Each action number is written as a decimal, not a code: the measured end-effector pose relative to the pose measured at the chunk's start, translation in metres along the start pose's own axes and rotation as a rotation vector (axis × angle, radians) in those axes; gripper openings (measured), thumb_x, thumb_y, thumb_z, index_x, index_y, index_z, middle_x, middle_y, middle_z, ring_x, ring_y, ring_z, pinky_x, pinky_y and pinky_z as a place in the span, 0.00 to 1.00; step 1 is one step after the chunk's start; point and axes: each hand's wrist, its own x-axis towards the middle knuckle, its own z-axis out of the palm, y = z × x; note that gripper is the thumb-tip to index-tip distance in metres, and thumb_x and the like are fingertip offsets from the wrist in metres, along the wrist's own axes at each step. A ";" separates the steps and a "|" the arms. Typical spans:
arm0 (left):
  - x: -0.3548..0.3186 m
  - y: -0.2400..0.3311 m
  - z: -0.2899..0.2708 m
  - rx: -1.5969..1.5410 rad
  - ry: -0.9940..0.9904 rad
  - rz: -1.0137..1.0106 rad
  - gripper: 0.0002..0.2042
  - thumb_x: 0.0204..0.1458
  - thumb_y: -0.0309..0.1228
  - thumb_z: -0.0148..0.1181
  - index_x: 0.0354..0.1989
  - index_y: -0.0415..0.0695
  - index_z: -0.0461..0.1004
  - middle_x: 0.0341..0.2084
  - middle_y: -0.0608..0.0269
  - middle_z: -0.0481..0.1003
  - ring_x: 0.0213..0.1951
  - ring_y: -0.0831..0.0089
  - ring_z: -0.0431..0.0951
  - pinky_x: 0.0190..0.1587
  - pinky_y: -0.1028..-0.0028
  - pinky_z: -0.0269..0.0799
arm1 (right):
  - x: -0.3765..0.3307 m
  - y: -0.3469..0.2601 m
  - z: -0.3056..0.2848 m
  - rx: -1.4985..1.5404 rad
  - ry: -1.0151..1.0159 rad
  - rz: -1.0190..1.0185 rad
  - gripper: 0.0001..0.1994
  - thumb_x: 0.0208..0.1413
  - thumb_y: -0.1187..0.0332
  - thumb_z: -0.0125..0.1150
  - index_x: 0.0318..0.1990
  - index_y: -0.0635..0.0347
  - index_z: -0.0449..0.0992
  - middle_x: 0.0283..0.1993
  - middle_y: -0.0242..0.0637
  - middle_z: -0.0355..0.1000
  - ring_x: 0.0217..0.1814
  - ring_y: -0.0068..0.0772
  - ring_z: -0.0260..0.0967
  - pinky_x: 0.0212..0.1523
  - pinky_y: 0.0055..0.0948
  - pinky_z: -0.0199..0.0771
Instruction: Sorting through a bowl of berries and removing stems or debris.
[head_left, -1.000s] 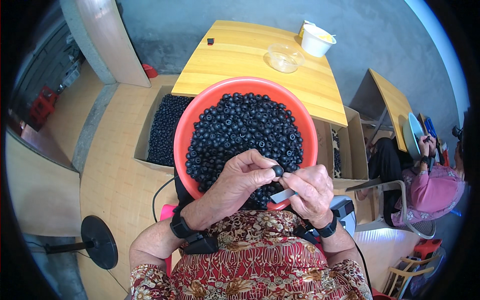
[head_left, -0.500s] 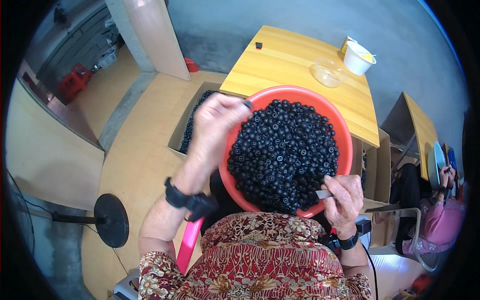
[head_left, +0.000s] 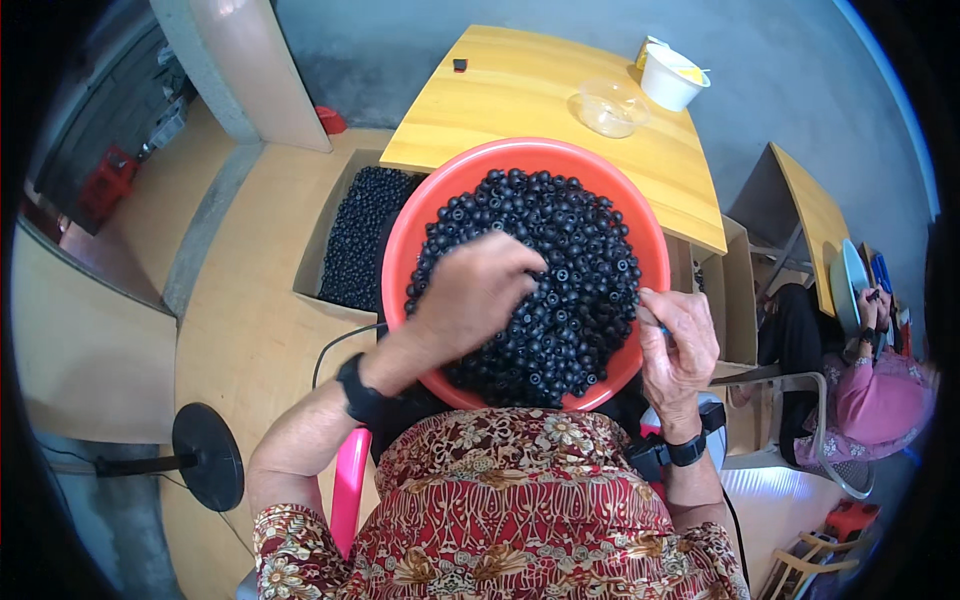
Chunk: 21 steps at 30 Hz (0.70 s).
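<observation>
A round red-orange basin [head_left: 655, 245] in front of my body holds a heap of small black round pieces [head_left: 560, 330] with pale-rimmed holes. My left hand [head_left: 478, 290] is over the left-middle of the heap, fingers bent, their tips at the pieces. Motion smears it, so whether anything is between the fingers cannot be made out. At the basin's right rim, my right hand [head_left: 680, 340] is closed in a pinch. A thin flat metal strip [head_left: 650, 318] is in its fingers, mostly hidden now; it shows more clearly in the earlier frame.
Left of the basin, a cardboard box [head_left: 322, 225] holds more black pieces. Beyond is a wooden table [head_left: 520, 90] with a clear bowl [head_left: 612, 110] and a white tub [head_left: 672, 80]. Another box [head_left: 738, 300] stands right; a seated person [head_left: 880, 400] works beside a light-blue basin [head_left: 848, 285].
My left hand has come from the basin's upper left rim, where it held a small black piece, down over the heap. The view has shifted, and the left box shows more fully.
</observation>
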 end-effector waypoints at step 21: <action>-0.010 0.023 0.050 -0.287 -0.175 -0.419 0.10 0.54 0.26 0.64 0.43 0.43 0.76 0.34 0.64 0.76 0.36 0.75 0.79 0.40 0.74 0.74 | -0.001 0.005 0.005 0.105 -0.101 0.090 0.13 0.44 0.81 0.65 0.41 0.64 0.82 0.36 0.42 0.77 0.37 0.41 0.75 0.40 0.35 0.75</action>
